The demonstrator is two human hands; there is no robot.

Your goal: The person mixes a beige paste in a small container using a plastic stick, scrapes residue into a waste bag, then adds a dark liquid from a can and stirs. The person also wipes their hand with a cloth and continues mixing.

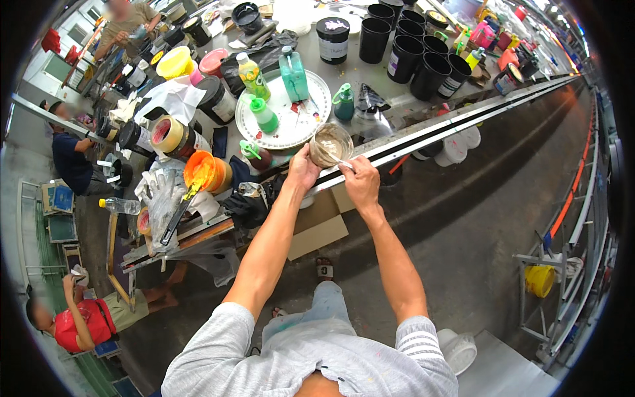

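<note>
Head view: left hand (303, 169) wraps its grip round a clear, round plastic cup (331, 143) of pale grey paste, held at the steel bench's (397, 106) front edge. Right hand (360, 180) pinches a thin stick (342, 161) dipped in. Behind, a white, paint-spattered plate (301, 116); open floor right.

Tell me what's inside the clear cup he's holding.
The clear cup in the left hand holds a pale greyish paste. The right hand holds a stirring tool in it; the paste covers the tool's tip.
</note>
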